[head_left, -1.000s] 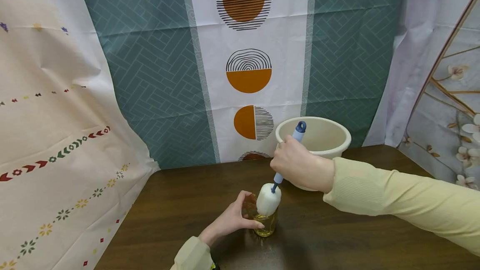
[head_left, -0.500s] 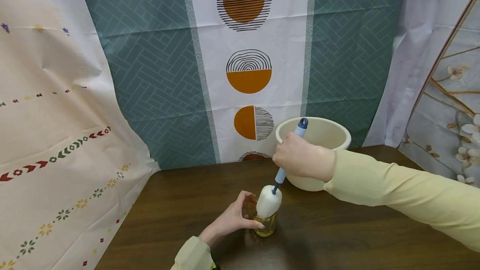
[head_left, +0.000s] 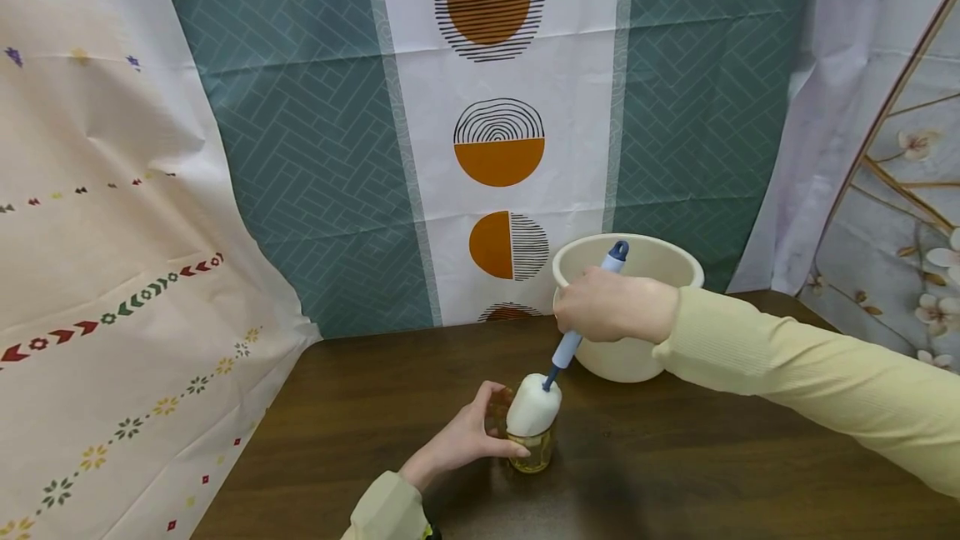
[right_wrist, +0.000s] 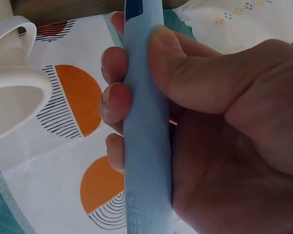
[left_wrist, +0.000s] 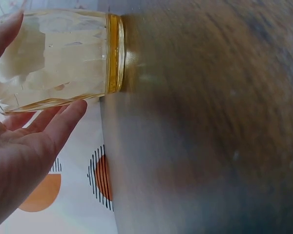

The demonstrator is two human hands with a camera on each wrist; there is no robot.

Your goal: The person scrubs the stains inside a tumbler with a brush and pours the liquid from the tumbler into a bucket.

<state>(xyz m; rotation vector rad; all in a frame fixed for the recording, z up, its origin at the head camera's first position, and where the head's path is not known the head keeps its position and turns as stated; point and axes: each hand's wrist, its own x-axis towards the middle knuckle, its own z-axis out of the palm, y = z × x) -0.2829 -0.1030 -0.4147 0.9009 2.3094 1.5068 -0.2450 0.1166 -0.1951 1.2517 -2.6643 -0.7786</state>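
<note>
An amber-tinted drinking glass (head_left: pixel 531 450) stands upright on the brown table. My left hand (head_left: pixel 474 433) holds it from the left, thumb in front and fingers behind; the left wrist view shows the faceted glass (left_wrist: pixel 73 53) between thumb and fingers. In my right hand (head_left: pixel 611 304) is a bottle brush with a light-blue handle (right_wrist: pixel 146 117), fingers and thumb wrapped round it. The brush's white sponge head (head_left: pixel 534 405) is partly inside the glass mouth, its upper part above the rim. The handle slants up and to the right.
Behind my right hand stands a cream-coloured basin (head_left: pixel 622 361); a part with a loop handle (right_wrist: pixel 31 36) shows in the right wrist view. The wooden table (head_left: pixel 360 390) meets a patterned cloth backdrop (head_left: pixel 322 148). Another cloth (head_left: pixel 112 273) hangs at the left.
My right hand has moved a little up and to the right, with the brush handle leaning further right. The sponge head has shifted slightly left. My left hand and the glass stay put.
</note>
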